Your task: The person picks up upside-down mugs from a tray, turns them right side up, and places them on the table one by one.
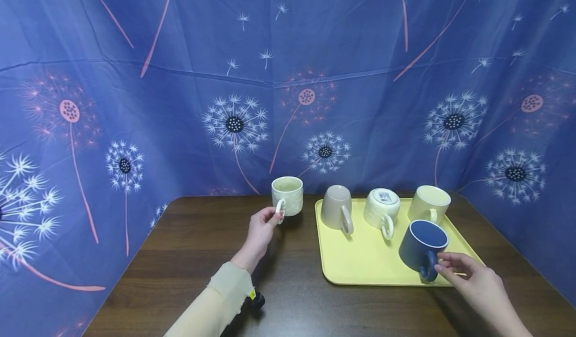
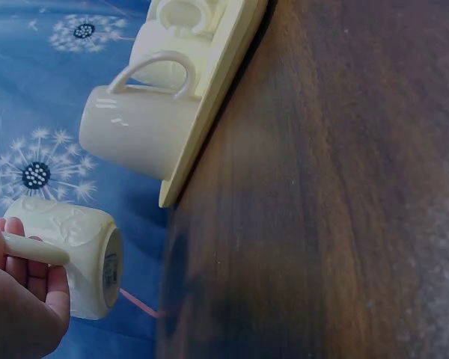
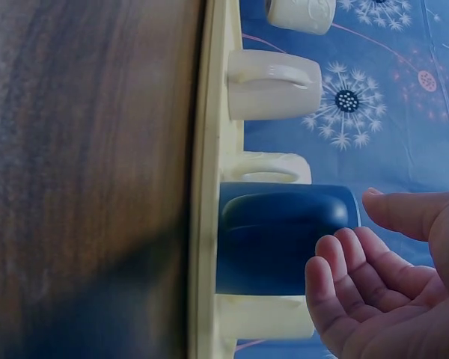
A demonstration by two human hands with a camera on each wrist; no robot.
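Left hand (image 1: 260,228) pinches the cream mug's (image 1: 288,195) handle left of the yellow tray (image 1: 360,262), right hand (image 1: 472,277) loose-fingered by the blue mug (image 1: 423,244); a thin pinch could let it tip

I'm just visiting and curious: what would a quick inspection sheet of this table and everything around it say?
Surface: dark wooden table, yellow tray on its right part.
Job's things: cream embossed mug, held above the table left of the tray; dark blue mug upright on the tray.
Clutter: beige mug and white mug upside down, cream mug upright, all on the tray.
Hands: left hand pinches the cream embossed mug's handle; right hand open, fingertips at the dark blue mug's handle.
Cables: nothing seen.
Surroundings: blue dandelion-print cloth on three sides.
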